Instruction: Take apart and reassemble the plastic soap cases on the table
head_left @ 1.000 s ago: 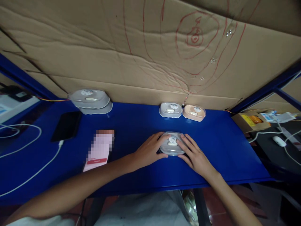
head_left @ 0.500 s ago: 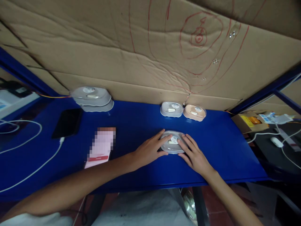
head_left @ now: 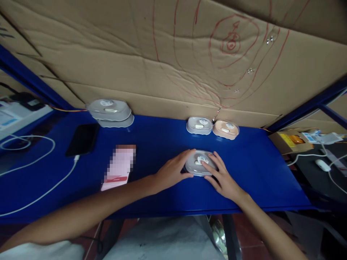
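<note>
A small grey oval box with a clear lid (head_left: 192,167) lies on the blue table, a round white label and a pale tab on its top. Cupped around its left end is my left hand (head_left: 173,171), thumb at the near edge and fingers at the far side. My right hand (head_left: 223,177) grips the right end, with one finger resting on the lid by the label. Behind it stand another grey lidded box (head_left: 200,125) and a peach lidded box (head_left: 226,130), side by side.
Larger grey lidded boxes (head_left: 111,112) are stacked at the back left. A black phone (head_left: 82,139) on a white cable and a phone with a lit screen (head_left: 120,166) lie left. Cardboard (head_left: 121,54) walls the back. A small carton (head_left: 291,142) and white mouse (head_left: 322,165) sit right.
My left fingers have drawn back from the lid's top to the box's left side. My right fingers have shifted slightly on the lid. The view has moved a little.
</note>
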Available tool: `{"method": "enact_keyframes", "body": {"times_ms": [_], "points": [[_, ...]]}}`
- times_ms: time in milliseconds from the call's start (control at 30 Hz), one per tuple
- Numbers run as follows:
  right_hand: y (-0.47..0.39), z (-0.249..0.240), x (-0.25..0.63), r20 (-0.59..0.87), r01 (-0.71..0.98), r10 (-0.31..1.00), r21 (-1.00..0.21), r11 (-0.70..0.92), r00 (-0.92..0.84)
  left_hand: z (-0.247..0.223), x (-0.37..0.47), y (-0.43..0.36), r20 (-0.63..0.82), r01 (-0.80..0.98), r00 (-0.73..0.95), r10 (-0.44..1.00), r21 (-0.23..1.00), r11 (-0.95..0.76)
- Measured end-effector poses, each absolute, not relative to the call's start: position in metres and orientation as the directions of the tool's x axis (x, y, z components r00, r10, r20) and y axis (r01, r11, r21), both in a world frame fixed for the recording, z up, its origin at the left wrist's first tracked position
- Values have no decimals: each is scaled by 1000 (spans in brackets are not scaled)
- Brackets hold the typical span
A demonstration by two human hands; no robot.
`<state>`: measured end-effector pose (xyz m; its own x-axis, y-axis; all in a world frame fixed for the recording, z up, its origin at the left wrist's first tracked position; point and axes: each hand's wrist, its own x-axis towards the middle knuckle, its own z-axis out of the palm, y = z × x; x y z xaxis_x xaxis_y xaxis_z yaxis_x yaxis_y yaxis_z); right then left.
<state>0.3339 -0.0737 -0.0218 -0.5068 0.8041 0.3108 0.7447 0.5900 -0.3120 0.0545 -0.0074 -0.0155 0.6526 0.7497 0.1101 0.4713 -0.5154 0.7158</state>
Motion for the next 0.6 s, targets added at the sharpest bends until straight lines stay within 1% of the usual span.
{"method": "enact_keyframes", "body": {"times_ms": [100,267,433,600], "points": [[-71,-20,339,307,718,799,-351,600,-517,-18,56,-4,112,470,626,771,736,-488],[-64,-9,339,303,709,764,-291,643,-569,-21,57,0,101,468,634,766,739,-484],[-65,-11,333,331,729,783,-299,616,-526,-23,55,0,103,460,638,763,744,-485],[-68,-17,336,347,734,766,-251,632,-541,-23,57,-2,101,471,627,772,741,-479]]}}
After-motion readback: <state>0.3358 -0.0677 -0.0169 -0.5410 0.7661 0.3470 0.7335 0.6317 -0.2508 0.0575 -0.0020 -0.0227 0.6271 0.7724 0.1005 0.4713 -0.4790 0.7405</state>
